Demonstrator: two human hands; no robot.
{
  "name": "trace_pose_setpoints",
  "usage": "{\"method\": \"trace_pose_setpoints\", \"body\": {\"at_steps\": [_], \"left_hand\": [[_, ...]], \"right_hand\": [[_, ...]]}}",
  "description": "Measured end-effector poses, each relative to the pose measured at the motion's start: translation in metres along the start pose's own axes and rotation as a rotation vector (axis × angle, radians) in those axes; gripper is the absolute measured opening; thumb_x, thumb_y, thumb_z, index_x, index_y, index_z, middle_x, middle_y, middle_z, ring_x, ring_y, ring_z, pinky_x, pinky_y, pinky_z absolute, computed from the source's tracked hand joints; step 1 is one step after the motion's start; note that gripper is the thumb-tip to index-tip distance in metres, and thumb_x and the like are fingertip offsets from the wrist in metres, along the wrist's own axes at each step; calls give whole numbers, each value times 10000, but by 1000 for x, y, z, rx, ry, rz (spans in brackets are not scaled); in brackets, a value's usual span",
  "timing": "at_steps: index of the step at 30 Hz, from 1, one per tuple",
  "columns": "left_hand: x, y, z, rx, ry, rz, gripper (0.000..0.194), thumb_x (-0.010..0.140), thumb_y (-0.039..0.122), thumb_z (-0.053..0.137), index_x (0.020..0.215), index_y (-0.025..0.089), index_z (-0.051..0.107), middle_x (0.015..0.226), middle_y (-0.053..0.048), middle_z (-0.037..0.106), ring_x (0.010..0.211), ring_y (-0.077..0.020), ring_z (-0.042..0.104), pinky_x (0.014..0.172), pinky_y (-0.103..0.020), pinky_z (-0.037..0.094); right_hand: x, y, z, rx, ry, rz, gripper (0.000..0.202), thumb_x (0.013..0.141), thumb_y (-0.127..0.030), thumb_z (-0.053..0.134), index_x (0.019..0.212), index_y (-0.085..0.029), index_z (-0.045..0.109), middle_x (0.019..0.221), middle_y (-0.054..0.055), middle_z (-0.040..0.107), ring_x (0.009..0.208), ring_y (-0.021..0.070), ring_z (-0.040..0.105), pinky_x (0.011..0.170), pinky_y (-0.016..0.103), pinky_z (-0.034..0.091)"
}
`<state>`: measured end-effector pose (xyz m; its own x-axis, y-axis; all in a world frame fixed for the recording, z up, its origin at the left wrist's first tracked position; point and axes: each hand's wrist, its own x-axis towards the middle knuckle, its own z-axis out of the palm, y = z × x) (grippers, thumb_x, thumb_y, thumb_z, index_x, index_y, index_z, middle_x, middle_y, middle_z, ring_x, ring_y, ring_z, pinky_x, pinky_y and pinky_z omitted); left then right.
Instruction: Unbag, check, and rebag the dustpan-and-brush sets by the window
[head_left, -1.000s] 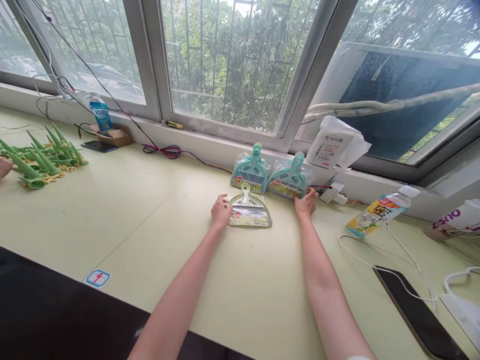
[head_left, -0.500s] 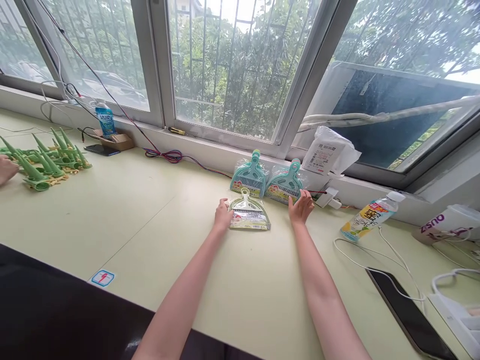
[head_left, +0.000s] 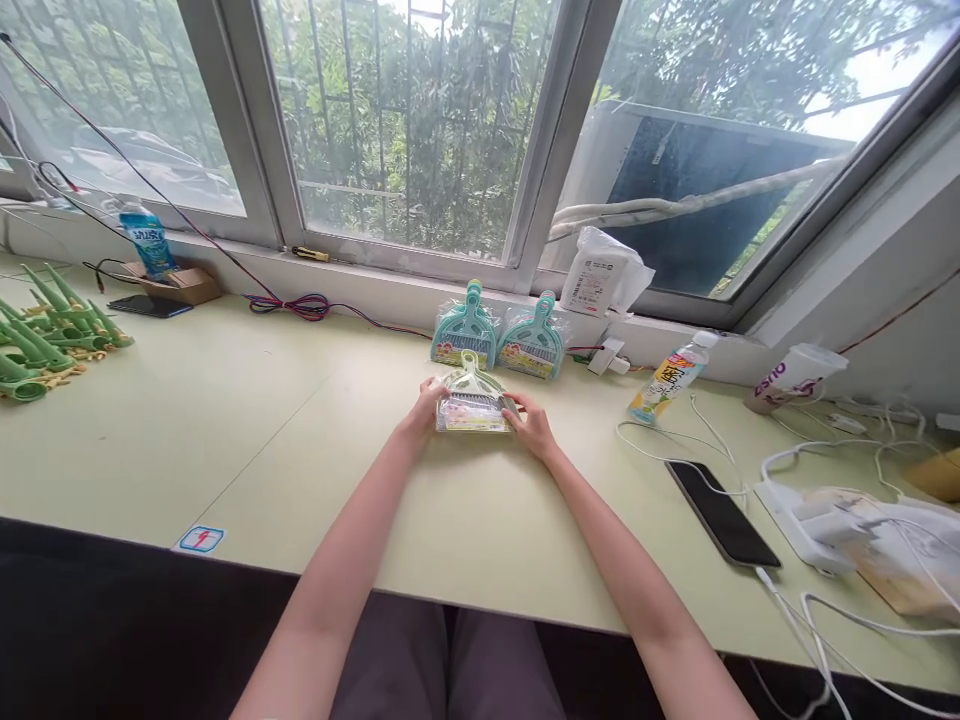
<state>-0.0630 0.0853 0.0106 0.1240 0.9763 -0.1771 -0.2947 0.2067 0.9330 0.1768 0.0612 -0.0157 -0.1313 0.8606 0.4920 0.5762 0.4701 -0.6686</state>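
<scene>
A pale green dustpan and brush set (head_left: 474, 408) in clear wrapping is on the table in front of me. My left hand (head_left: 426, 405) grips its left edge. On its right edge, the fingers of my right hand (head_left: 531, 424) are closed, thumb toward me. Just behind stand two teal wrapped dustpan and brush sets: the left one (head_left: 466, 330) is partly covered by the pale green one, and the right one (head_left: 534, 340) leans near the windowsill.
Right of my hands are a drink bottle (head_left: 672, 378), a phone (head_left: 721, 512) with a white cable, a cup (head_left: 795, 378) and a power strip (head_left: 802, 525). Green spiked plastic parts (head_left: 52, 335) lie far left. A blue bottle (head_left: 148, 242) stands in a small box. Bundled wires (head_left: 292, 305) run along the sill.
My right hand has moved left from beside the right teal set to the right edge of the pale green set. My left hand stays on its left edge. The view has shifted right.
</scene>
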Motion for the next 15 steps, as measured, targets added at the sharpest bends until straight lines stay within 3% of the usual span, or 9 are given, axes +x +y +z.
{"method": "trace_pose_setpoints", "body": {"at_steps": [3, 6, 11, 15], "left_hand": [[-13, 4, 3, 17, -222, -58, 373, 725, 267, 615, 1072, 140, 565, 804, -88, 666, 783, -254, 652, 765, -389, 514], [-21, 3, 10, 71, -284, -32, 231, 693, 208, 626, 913, 140, 620, 744, -76, 666, 781, -254, 651, 796, -395, 514], [-25, -7, 29, -1, -299, 175, 359, 677, 203, 644, 1031, 145, 616, 916, -66, 685, 880, -241, 650, 818, -366, 518], [-28, -12, 35, -61, -254, 258, 441, 692, 213, 643, 1123, 152, 576, 1004, -76, 677, 910, -225, 643, 805, -334, 524]], "right_hand": [[-19, -16, -8, -80, 102, -97, 331, 894, -293, 475, 1196, -225, 591, 1250, 85, 596, 1171, 242, 523, 945, 397, 431], [-39, -33, -13, -297, 177, -124, 301, 897, -198, 441, 1139, -224, 618, 1326, 95, 526, 1241, 261, 446, 1021, 431, 342], [-64, -63, -11, -469, 56, -238, 288, 957, -204, 349, 1032, -221, 626, 1069, 83, 631, 1057, 231, 525, 1000, 397, 311], [-65, -75, -7, -507, -8, -321, 304, 982, -296, 327, 1015, -199, 613, 1047, 97, 632, 1023, 238, 521, 964, 391, 326]]}}
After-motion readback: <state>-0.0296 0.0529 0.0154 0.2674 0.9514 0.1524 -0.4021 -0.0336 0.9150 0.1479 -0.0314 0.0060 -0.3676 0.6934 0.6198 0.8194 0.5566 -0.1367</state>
